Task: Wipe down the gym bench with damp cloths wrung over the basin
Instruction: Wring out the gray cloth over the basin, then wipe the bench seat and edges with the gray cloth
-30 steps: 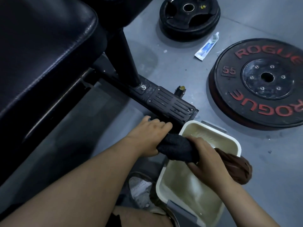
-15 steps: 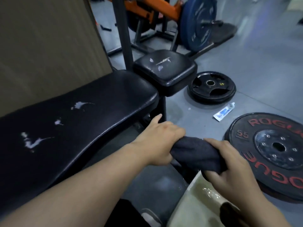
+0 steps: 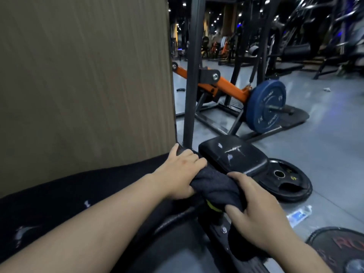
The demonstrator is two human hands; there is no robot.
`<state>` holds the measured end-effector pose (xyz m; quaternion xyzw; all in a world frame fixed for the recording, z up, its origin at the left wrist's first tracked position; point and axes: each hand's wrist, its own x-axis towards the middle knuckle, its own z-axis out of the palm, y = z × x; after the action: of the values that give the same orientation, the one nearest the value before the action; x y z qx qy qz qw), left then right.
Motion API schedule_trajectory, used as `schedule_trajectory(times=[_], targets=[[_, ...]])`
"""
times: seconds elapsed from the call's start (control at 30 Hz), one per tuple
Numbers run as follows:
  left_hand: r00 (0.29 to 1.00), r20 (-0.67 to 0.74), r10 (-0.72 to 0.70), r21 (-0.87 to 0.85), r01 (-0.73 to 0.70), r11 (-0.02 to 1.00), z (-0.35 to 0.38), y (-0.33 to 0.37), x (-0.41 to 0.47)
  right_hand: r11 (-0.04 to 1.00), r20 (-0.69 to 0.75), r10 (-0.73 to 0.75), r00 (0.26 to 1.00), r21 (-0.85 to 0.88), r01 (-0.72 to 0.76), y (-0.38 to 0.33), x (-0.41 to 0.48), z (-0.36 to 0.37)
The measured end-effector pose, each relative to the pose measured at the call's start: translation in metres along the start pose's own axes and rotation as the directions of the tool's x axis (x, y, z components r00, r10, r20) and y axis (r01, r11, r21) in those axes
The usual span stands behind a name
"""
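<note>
Both hands on one cloth. L hand (image 3: 179, 174) grips the left end of the dark charcoal nubby cloth (image 3: 214, 186), fingers curled over it, thumb pointing up. R hand (image 3: 254, 219) is clenched round the right end, knuckles up. Cloth is bunched into a thick roll btwn the two fists, slanting down to the right. Coarse terry-like texture, no visible drip.

Cloth sits over the gap btwn the long black padded gym bench back pad (image 3: 59, 203) and the small black square seat pad (image 3: 232, 154). Can't tell if it touches either pad. There's a small yellow-green patch just under it, can't ID.

Bench look: glossy black vinyl. Back pad has white scuff marks, seat pad has white cracks in the top face. Black metal frame rail (image 3: 216, 239) runs below the R hand, w/ a silver bolt.

Surroundings:
- tan ribbed wall panel (image 3: 84, 75) behind the back pad
- black upright steel post (image 3: 192, 75) at the panel edge
- small black round weight plate (image 3: 289, 184) flat on the grey floor (image 3: 325, 154), just beside the seat pad
- white-blue squeeze tube (image 3: 299, 215) on the floor near it
- big black plate w/ red lettering (image 3: 338, 249) at bottom right, partly cut off
- orange lever arm (image 3: 230, 87) w/ blue plate (image 3: 266, 105) further back
</note>
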<state>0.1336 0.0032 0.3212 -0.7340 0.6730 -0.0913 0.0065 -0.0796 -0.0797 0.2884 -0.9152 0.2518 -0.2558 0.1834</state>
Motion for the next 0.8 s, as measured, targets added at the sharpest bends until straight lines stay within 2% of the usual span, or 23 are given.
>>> schedule_trajectory(times=[0.13,0.23,0.3,0.33,0.37,0.43,0.53,0.6,0.7,0.8], targets=[[0.959,0.075,-0.273,0.01,0.273,0.962,0.019,-0.016,0.024,0.996,-0.015,0.085,0.996,-0.014,-0.086,0.0,0.04,0.026],[0.851,0.094,-0.516,-0.115,0.524,0.844,0.038,-0.017,0.034,0.983,0.004,0.184,0.983,-0.029,-0.184,0.001,0.062,0.045],[0.763,0.099,-0.638,-0.2,0.644,0.739,0.047,-0.016,0.034,0.969,0.026,0.183,0.983,-0.171,-0.176,0.002,0.069,0.053],[0.741,0.096,-0.664,-0.202,0.668,0.716,0.05,-0.016,0.032,0.955,0.027,0.152,0.988,-0.26,-0.14,0.004,0.072,0.055],[0.741,0.093,-0.666,-0.177,0.67,0.721,0.053,-0.015,0.028,0.943,0.027,0.107,0.994,-0.32,-0.093,0.007,0.074,0.058],[0.78,0.1,-0.618,-0.111,0.626,0.772,0.054,-0.015,0.021,0.947,0.096,0.035,0.995,-0.322,-0.002,0.013,0.079,0.063],[0.823,0.112,-0.556,-0.047,0.564,0.825,0.057,-0.019,0.016,0.984,0.323,-0.103,0.941,-0.106,0.143,0.018,0.097,0.069],[0.826,0.111,-0.553,-0.036,0.559,0.828,0.06,-0.022,0.013,0.977,0.391,-0.189,0.901,-0.021,0.214,0.021,0.111,0.073],[0.824,0.12,-0.554,-0.04,0.562,0.826,0.065,-0.026,0.007,0.986,0.436,-0.154,0.887,0.008,0.168,0.025,0.126,0.08],[0.845,0.141,-0.516,-0.032,0.525,0.85,0.066,-0.03,0.003,0.993,0.337,-0.118,0.934,0.011,0.121,0.022,0.132,0.095]])
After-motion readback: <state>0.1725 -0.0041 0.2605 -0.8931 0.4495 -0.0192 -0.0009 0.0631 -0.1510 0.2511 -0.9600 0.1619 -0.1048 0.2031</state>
